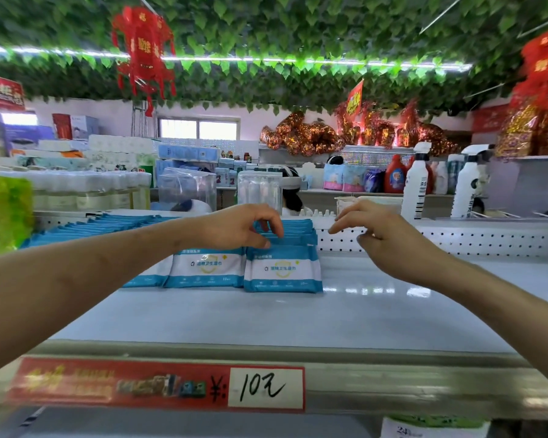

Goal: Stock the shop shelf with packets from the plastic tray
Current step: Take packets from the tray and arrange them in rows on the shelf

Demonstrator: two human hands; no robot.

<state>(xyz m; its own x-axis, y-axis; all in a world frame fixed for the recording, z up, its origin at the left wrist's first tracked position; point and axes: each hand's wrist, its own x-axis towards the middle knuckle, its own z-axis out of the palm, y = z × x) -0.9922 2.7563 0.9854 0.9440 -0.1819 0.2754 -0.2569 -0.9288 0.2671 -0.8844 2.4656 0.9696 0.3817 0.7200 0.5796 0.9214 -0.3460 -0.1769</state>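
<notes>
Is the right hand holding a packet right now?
No, the right hand is empty, fingers loosely curled above the shelf, to the right of the packet row that the left hand pinches.

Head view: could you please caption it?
Left hand pinches packets on the shelf; right hand hovers open.

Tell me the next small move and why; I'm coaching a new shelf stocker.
Probably let the left hand settle the packets it pinches at the top into their row, then let go. The right hand hovers empty beside them, and the shelf to their right lies bare for more.
</notes>
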